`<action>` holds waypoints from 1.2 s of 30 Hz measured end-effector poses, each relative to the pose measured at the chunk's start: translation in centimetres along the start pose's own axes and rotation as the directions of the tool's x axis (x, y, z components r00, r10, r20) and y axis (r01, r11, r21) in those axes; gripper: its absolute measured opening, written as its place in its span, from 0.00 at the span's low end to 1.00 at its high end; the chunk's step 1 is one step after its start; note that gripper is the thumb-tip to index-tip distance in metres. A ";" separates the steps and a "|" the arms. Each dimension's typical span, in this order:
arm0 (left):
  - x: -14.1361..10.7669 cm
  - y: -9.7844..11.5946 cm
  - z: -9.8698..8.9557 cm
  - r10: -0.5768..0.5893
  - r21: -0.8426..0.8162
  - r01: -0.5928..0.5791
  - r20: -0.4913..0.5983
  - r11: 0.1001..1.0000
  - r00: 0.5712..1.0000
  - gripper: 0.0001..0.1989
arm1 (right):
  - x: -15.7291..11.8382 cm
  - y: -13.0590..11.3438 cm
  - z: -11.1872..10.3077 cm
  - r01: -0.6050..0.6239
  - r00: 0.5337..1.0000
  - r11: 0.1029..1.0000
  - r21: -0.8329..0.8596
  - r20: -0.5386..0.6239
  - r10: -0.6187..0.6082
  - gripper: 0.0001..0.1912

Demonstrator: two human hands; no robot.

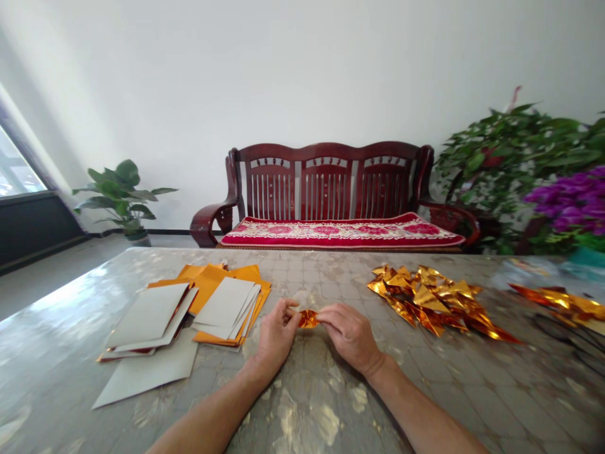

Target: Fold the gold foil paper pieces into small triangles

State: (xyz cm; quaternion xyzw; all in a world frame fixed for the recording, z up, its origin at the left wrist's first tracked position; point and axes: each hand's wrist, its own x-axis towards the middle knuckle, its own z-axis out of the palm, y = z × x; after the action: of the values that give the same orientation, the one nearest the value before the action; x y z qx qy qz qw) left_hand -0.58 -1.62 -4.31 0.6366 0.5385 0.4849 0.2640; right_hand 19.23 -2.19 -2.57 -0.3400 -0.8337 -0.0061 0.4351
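Between my two hands a small piece of shiny gold foil paper (309, 319) is held just above the table, at its middle. My left hand (280, 326) pinches its left end with fingers and thumb. The right end is gripped by my right hand (348, 331), fingers pressed together. To the right lies a heap of folded gold foil paper pieces (432, 296), pointed at their ends. On the left are stacks of flat sheets, with pale grey sheets (146, 315) and orange sheets (203, 280) overlapping.
The table (302, 403) has a patterned grey cover. At its right edge lie more foil pieces (562, 302), dark-rimmed glasses (558, 331) and clear plastic (527, 272). Behind it stand a wooden bench (326, 183) with a red cushion, a potted plant (125, 195) and purple flowers (571, 198).
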 end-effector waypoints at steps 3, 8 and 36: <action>0.0 0.0 0.0 -0.002 -0.011 0.002 0.003 1.000 1.000 0.09 | 0.0 0.1 -0.1 0.000 1.000 1.000 -0.023 -0.011 -0.001 0.09; -0.1 0.3 -0.1 -0.005 -0.092 0.009 0.045 0.996 0.999 0.10 | 0.0 0.2 -0.1 -0.016 0.999 1.000 -0.022 -0.041 0.015 0.10; -0.2 -0.5 -0.3 -0.074 0.068 0.065 0.141 0.996 0.987 0.10 | -1.7 9.3 -5.9 -0.431 0.854 0.826 -0.364 -0.459 0.243 0.11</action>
State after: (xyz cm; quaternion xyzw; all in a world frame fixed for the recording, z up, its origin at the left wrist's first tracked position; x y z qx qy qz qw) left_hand -1.10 -1.71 -4.68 0.6586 0.5552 0.4110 0.2984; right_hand 29.40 2.21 -2.77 -0.5683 -0.6287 -0.1902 0.4955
